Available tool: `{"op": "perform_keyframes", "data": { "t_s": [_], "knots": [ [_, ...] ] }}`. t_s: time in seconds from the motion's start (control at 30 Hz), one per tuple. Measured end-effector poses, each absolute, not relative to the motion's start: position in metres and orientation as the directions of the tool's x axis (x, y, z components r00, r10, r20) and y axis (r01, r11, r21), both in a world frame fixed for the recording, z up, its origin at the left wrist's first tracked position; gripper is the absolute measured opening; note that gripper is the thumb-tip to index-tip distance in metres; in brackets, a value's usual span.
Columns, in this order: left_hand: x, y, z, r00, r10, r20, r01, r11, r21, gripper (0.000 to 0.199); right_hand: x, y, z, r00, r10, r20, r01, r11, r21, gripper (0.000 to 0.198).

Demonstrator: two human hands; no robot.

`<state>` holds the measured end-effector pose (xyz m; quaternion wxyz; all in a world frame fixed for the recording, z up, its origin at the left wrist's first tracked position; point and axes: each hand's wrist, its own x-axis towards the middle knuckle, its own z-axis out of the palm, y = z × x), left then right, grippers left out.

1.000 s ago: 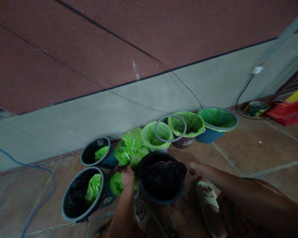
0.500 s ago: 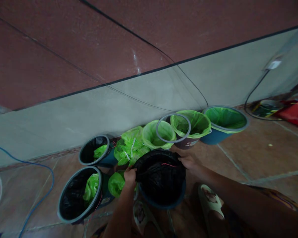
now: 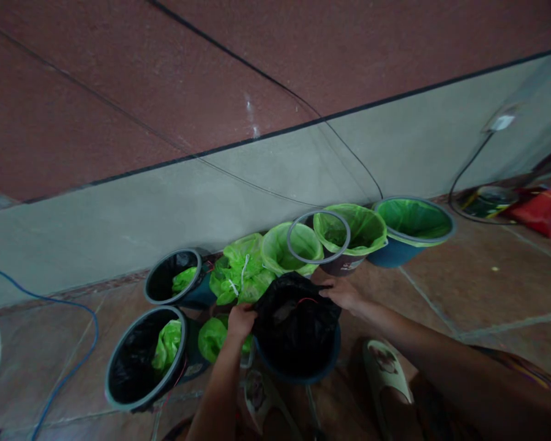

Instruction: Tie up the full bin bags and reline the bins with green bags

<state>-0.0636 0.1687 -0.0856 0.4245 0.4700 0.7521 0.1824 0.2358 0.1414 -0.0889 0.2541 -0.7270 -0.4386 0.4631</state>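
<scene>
Between my feet stands a blue bucket (image 3: 298, 372), with a black plastic bag (image 3: 298, 324) over and inside its mouth. My left hand (image 3: 242, 320) is closed on the bag's left edge. On the far right side, my right hand (image 3: 342, 293) pinches the bag's edge. A thin red string lies in the black bag. Just beyond are a green-lined bucket (image 3: 280, 251) and a loose grey ring (image 3: 290, 240), which rests across it and the dark bucket (image 3: 349, 264) beside it, also lined in green.
Two black-lined bins (image 3: 109, 367) holding green plastic stand at left. Tied green bags (image 3: 241, 269) and another green bag (image 3: 211, 338) lie near my left hand. A blue bin (image 3: 390, 254) stands right, by the wall. A blue hose (image 3: 94, 334) crosses the floor.
Both hands have drawn slightly closer together, the right one moving left. The black bag's edge has bunched inward and lifted off part of the bucket's rim.
</scene>
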Motion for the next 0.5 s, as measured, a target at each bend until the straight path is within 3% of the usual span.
{"op": "perform_keyframes", "data": {
  "t_s": [0.07,0.13,0.23,0.4,0.5],
  "knots": [
    [-0.066,0.168,-0.073,-0.254,0.913,-0.319,0.746,0.395,0.537,0.018,0.245,0.145,-0.083,0.209,0.91,-0.359,0.61,-0.408,-0.679,0.019],
    [-0.069,0.167,-0.06,-0.321,0.924,-0.21,0.828,0.381,0.41,0.024,0.256,0.148,-0.075,0.229,0.93,-0.288,0.729,-0.36,-0.582,0.023],
    [-0.072,0.163,-0.049,-0.372,0.911,-0.177,0.869,0.409,0.279,0.027,0.27,0.148,-0.069,0.266,0.925,-0.272,0.805,-0.369,-0.465,0.028],
    [-0.071,0.159,-0.055,-0.321,0.933,-0.166,0.908,0.352,0.226,0.035,0.271,0.14,-0.069,0.267,0.917,-0.297,0.856,-0.368,-0.364,0.033],
    [-0.062,0.159,-0.057,-0.221,0.97,-0.105,0.953,0.238,0.19,0.05,0.254,0.133,-0.061,0.176,0.974,-0.141,0.905,-0.216,-0.366,0.041]
  ]
}}
